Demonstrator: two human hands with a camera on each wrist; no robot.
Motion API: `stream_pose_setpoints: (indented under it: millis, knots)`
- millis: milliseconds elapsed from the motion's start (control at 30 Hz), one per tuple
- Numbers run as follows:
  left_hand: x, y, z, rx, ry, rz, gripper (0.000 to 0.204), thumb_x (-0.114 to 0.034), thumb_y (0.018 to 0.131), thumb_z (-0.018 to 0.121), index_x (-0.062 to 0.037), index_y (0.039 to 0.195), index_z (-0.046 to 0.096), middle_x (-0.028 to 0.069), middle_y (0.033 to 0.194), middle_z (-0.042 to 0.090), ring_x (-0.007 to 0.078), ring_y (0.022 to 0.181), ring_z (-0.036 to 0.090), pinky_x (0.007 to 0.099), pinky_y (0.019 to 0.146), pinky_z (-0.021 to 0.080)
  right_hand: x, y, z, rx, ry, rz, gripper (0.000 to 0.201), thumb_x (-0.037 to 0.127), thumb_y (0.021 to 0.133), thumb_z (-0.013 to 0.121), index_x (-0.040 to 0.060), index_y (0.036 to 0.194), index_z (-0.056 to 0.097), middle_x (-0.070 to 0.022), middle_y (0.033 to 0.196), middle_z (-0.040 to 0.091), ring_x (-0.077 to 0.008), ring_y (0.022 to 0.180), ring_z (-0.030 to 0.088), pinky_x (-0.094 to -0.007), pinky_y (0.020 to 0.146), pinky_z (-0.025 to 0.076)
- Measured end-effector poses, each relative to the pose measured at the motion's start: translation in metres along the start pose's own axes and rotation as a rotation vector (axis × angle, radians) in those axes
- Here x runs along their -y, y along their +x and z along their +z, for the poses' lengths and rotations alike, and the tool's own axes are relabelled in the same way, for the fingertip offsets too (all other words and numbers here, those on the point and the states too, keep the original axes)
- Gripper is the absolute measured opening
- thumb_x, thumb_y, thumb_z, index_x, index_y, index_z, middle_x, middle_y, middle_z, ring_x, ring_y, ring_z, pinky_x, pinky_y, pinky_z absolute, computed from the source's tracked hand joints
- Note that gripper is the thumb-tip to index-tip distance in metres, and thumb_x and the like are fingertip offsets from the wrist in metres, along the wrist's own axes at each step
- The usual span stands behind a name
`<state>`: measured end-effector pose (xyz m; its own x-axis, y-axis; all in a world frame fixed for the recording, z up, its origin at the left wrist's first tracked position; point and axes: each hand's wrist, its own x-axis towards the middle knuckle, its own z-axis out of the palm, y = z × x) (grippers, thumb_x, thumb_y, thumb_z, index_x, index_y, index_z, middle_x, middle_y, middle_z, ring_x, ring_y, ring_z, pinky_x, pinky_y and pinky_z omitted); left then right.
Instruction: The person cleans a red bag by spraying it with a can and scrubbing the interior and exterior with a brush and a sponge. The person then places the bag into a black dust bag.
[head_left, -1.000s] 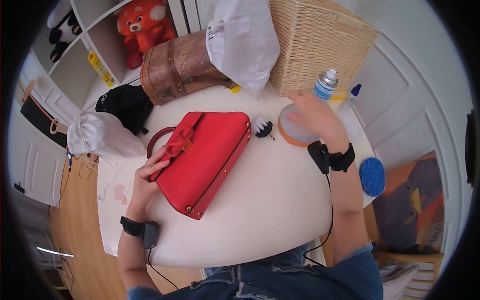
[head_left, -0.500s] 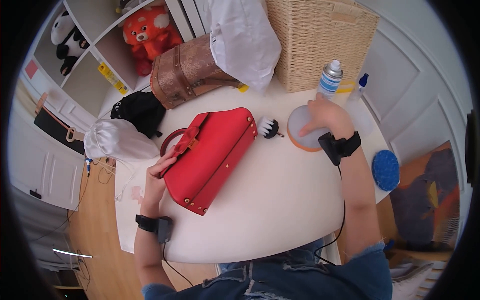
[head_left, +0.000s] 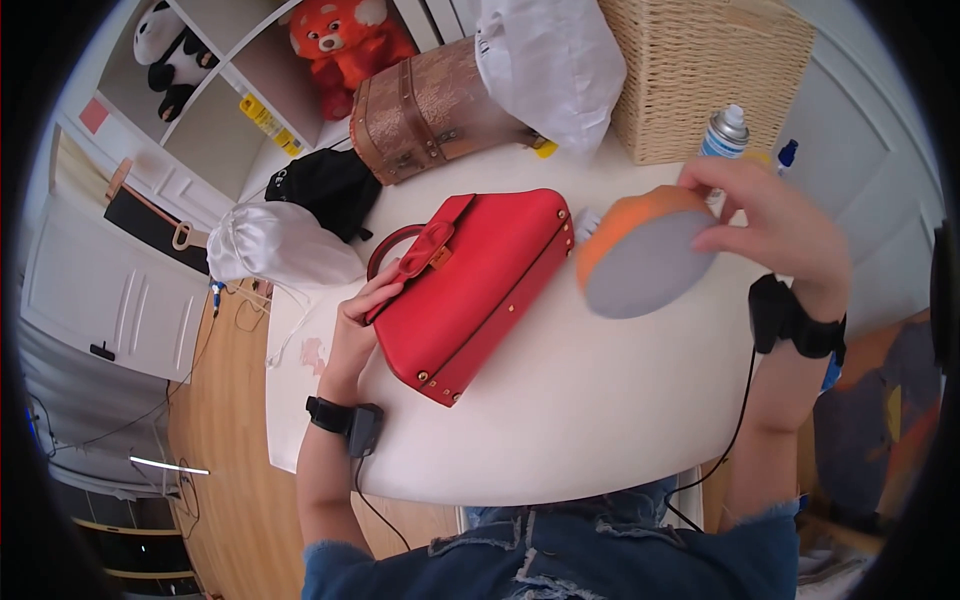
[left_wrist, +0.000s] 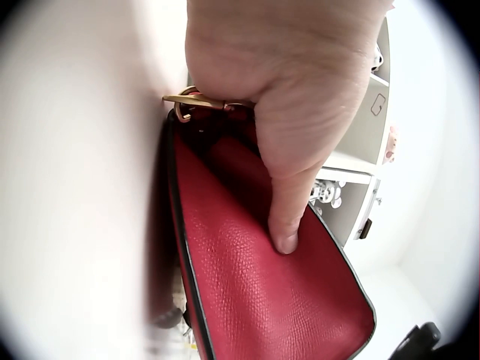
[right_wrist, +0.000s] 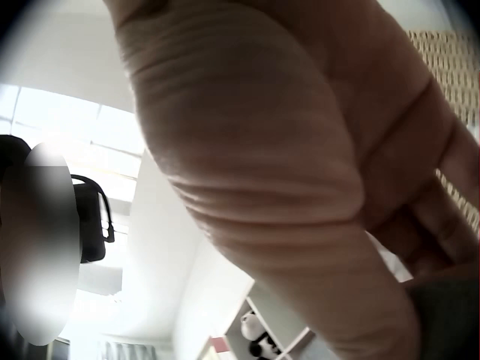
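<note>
A red handbag with a top handle and gold studs lies tilted on the white table. My left hand grips its near left end, fingers on the front face; in the left wrist view the thumb presses the end panel of the bag. To the right, my right hand pinches the edge of a round orange-and-grey pad, raised and tilted with its grey face toward me. Behind the pad, a white-bristled brush is mostly hidden. The right wrist view shows mainly my palm and thumb.
A spray can and a blue-capped bottle stand at the back right, near a wicker basket. Behind the bag lie a brown trunk-like case, a white cloth bag, a black pouch and a white satin pouch.
My right hand has taken hold of the round pad, lifted it from the table and tilted it up toward the bag. My left hand stays on the handbag. The head view has shifted.
</note>
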<state>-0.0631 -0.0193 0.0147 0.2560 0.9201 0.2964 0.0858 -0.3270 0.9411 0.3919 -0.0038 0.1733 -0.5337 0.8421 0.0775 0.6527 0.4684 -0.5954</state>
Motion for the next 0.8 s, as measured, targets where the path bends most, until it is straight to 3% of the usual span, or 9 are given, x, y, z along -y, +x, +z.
stream_pose_setpoints:
  millis: [67,133,233,367,500,600,700,767,800]
  knots:
    - [0.003,0.000,-0.001,0.034,-0.012,0.028,0.043,0.004,0.076,0.071,-0.0074,0.117,0.067,0.0155,0.139,0.050,0.0273,0.131,0.045,0.0362,0.108,0.037,0.009,0.009,0.016,-0.037,0.084,-0.126,0.030,0.006,0.074,0.069,-0.0003,0.101,0.055,-0.0120,0.098,0.061,-0.0239,0.092,0.060,-0.0355,0.076,0.049]
    - [0.003,0.000,-0.001,0.034,-0.006,0.029,0.043,0.005,0.076,0.071,-0.0071,0.117,0.067,0.0154,0.140,0.050,0.0274,0.132,0.045,0.0362,0.108,0.037,0.015,0.025,0.044,-0.168,-0.132,-0.421,0.036,0.004,0.070,0.070,0.0032,0.103,0.056,-0.0090,0.093,0.059,-0.0261,0.086,0.055,-0.0336,0.071,0.048]
    - [0.002,0.001,0.000,0.036,-0.009,0.031,0.043,0.005,0.076,0.072,-0.0066,0.116,0.067,0.0152,0.140,0.049,0.0274,0.132,0.044,0.0360,0.108,0.037,0.026,0.040,0.079,-0.209,-0.101,-0.550,0.032,0.003,0.067,0.069,0.0026,0.097,0.056,-0.0090,0.088,0.056,-0.0268,0.085,0.054,-0.0327,0.071,0.048]
    - [-0.002,0.000,0.003,0.031,-0.008,0.006,0.042,0.005,0.075,0.072,-0.0058,0.115,0.067,0.0150,0.140,0.049,0.0274,0.132,0.044,0.0358,0.108,0.037,0.061,0.037,0.108,-0.007,-0.078,-0.604,0.021,0.006,0.072,0.065,0.0015,0.091,0.056,-0.0098,0.091,0.059,-0.0261,0.093,0.057,-0.0351,0.077,0.050]
    - [0.000,-0.001,0.002,0.011,0.022,-0.012,0.043,0.005,0.074,0.072,-0.0056,0.115,0.068,0.0148,0.140,0.049,0.0274,0.131,0.045,0.0357,0.108,0.037,0.054,0.036,0.092,-0.144,-0.264,-0.592,0.015,0.007,0.075,0.060,0.0039,0.089,0.054,-0.0065,0.089,0.059,-0.0253,0.083,0.059,-0.0362,0.068,0.051]
    - [-0.002,0.000,0.002,0.022,0.074,0.009,0.043,0.005,0.073,0.073,-0.0067,0.115,0.068,0.0145,0.139,0.050,0.0275,0.131,0.045,0.0356,0.108,0.037,0.045,0.036,0.083,-0.320,-0.243,-0.439,0.023,0.004,0.069,0.062,0.0030,0.091,0.055,-0.0065,0.082,0.052,-0.0253,0.075,0.057,-0.0331,0.067,0.049]
    - [-0.001,0.000,0.002,0.048,0.053,0.023,0.043,0.005,0.073,0.073,-0.0070,0.115,0.068,0.0149,0.140,0.049,0.0278,0.131,0.045,0.0360,0.108,0.038,0.056,0.029,0.087,-0.288,-0.310,-0.523,0.015,0.008,0.078,0.057,0.0047,0.092,0.053,-0.0071,0.082,0.057,-0.0230,0.076,0.061,-0.0327,0.063,0.052]
    - [-0.001,0.001,0.003,0.047,0.048,0.027,0.043,0.005,0.074,0.073,-0.0068,0.115,0.068,0.0152,0.140,0.049,0.0280,0.131,0.044,0.0361,0.107,0.038,0.076,0.024,0.100,-0.053,-0.314,-0.681,0.015,0.010,0.078,0.057,0.0044,0.091,0.053,-0.0065,0.079,0.055,-0.0198,0.075,0.062,-0.0301,0.058,0.051]
    - [-0.001,0.001,0.003,0.046,0.043,0.033,0.043,0.005,0.074,0.073,-0.0065,0.115,0.068,0.0155,0.140,0.049,0.0282,0.131,0.044,0.0362,0.107,0.038,0.082,0.022,0.114,-0.053,-0.310,-0.680,0.015,0.010,0.078,0.057,0.0044,0.091,0.053,-0.0065,0.079,0.055,-0.0198,0.075,0.062,-0.0301,0.058,0.051]
